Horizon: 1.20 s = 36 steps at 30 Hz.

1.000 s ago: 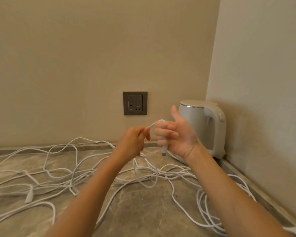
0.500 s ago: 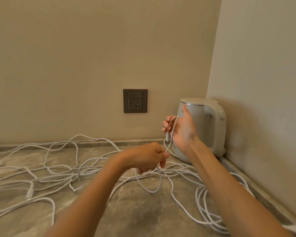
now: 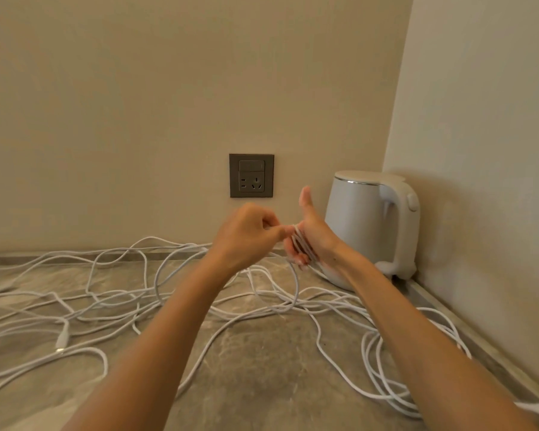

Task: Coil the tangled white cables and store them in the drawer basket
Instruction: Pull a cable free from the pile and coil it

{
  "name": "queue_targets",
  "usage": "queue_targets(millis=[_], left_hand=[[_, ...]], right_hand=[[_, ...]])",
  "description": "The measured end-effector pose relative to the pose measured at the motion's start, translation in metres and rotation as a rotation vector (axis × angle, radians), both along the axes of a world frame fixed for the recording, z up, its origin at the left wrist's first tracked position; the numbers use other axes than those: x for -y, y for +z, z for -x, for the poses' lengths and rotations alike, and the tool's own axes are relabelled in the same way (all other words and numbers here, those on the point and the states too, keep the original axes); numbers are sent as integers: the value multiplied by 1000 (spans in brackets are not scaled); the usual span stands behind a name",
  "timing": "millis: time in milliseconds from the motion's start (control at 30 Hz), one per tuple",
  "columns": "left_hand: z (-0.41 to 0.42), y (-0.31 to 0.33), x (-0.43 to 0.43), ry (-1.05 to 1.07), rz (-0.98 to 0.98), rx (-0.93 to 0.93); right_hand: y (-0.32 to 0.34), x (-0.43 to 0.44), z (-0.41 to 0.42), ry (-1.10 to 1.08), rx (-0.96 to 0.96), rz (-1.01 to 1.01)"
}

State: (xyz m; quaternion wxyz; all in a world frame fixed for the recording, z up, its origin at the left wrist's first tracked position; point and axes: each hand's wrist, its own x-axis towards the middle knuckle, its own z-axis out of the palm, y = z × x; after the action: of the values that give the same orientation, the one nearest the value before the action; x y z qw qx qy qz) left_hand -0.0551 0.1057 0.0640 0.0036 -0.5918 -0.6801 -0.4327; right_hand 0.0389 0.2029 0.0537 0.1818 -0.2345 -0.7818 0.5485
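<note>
Between our hands runs the thin white cable (image 3: 303, 245) — our right hand (image 3: 316, 234), thumb raised, carries a few turns around its curled fingers (image 3: 294, 251), our left hand (image 3: 246, 236) pinches the strand just beside them. Below both hands the rest sprawls tangled on the grey stone counter (image 3: 262, 384). We judge it light, limp and smooth — best pinched close to the coil, under slight tension.

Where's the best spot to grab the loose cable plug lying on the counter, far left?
Pinch the thick plug body, not the thin cable feeding it. It lies flat on the counter, long axis pointing roughly toward the camera, so probably come straight down from above, fingers closing across its narrow width.
</note>
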Motion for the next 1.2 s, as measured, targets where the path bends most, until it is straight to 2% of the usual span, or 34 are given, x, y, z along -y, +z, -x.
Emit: queue_targets(millis=[133,267,467,567,633,733,867,1033,1200], left_hand=[[5,-3,-4,86,-183,13],[7,-8,-6,64,-196,43],[3,-25,-16,17,33,116],[-7,-33,-18,-12,238,37],[-15,-34,-17,-7,331,-31],[-22,-32,-16,-39,447,-93],[-26,-27,-14,-93,588,-155],[-29,-16,-6,-120,691,-152],[-21,-2,2,-127,595,-77]], right_hand=[[5,-4,-5,168,25,147],[8,-7,-12,377,-93,447],[3,-20,-6,845,-475,1074],[3,-20,-9,815,-654,1167],[4,-18,-10,654,-737,1198],[5,-12,-9,353,-835,1152],[7,-7,-8,170,-852,1045],[8,-6,-2,-38,-697,671],[6,1,3,-137,-500,253]])
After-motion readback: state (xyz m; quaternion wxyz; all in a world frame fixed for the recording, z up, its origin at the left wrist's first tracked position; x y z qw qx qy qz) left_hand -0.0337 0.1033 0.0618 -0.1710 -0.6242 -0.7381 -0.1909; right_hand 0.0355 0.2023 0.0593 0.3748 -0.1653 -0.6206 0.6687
